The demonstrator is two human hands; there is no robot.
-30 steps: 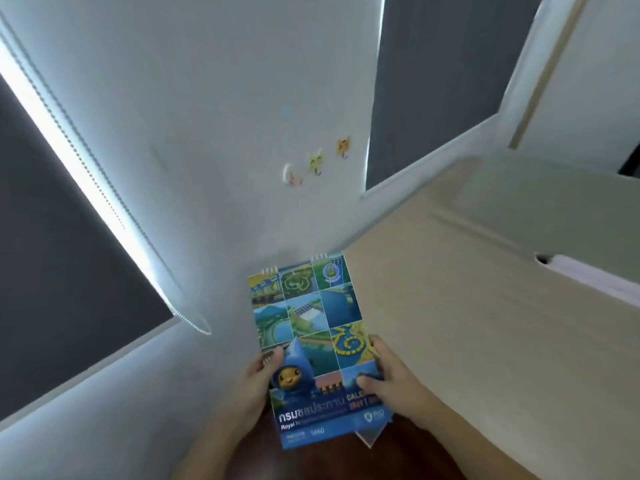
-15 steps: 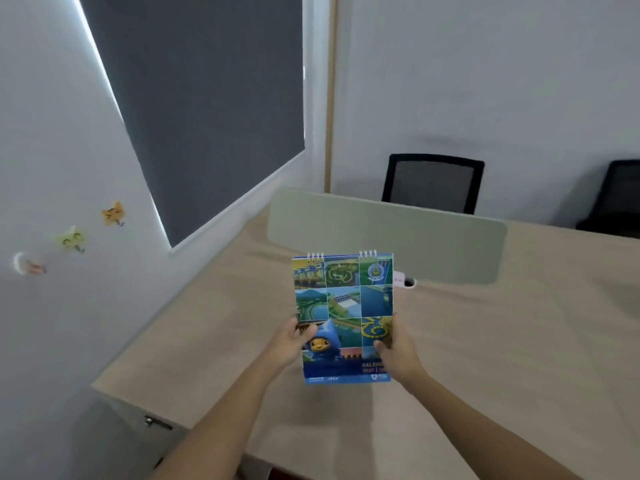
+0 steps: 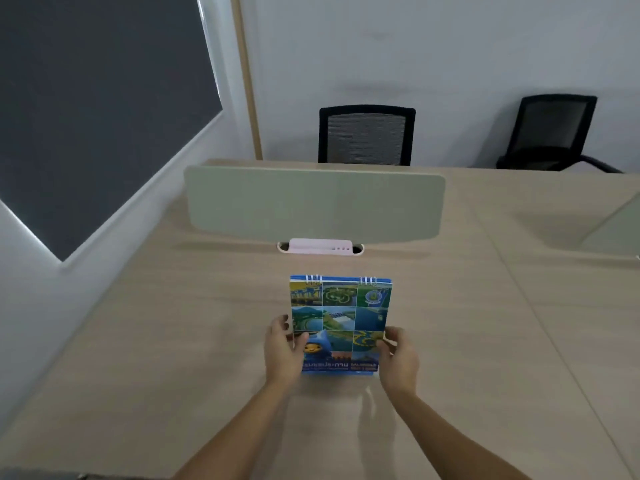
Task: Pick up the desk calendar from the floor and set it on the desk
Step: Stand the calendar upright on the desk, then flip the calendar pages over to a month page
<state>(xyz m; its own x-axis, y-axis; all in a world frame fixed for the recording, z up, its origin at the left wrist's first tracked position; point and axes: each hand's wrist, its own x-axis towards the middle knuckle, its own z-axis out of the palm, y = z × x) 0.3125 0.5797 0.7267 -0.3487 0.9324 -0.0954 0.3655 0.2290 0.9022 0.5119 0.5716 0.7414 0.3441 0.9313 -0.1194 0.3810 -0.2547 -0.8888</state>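
A wide, pale wood-grain desk [image 3: 173, 341] is filling most of the view, with a grey-green divider screen [image 3: 313, 202] standing across its far side and a pale pink cable tray [image 3: 320, 246] sitting in a slot just near of that screen. Beyond the desk, two black mesh-backed office chairs [image 3: 366, 135] are standing against the white wall, and a dark roller blind [image 3: 86, 109] is covering the window on the left. Over the middle of the desk, the desk calendar [image 3: 341, 323] is being held upright, its lower edge at or just above the desk surface; which, I cannot tell. Its cover is showing a grid of blue and green aerial photographs, a blue-hooded cartoon mascot with an orange face, a blue band of white lettering along the bottom, and two sets of white spiral rings at the top. The left hand [image 3: 282, 351] is gripping its left edge, thumb on the front; the right hand [image 3: 398, 358] is pinching the right edge, fingers closed on the cover.
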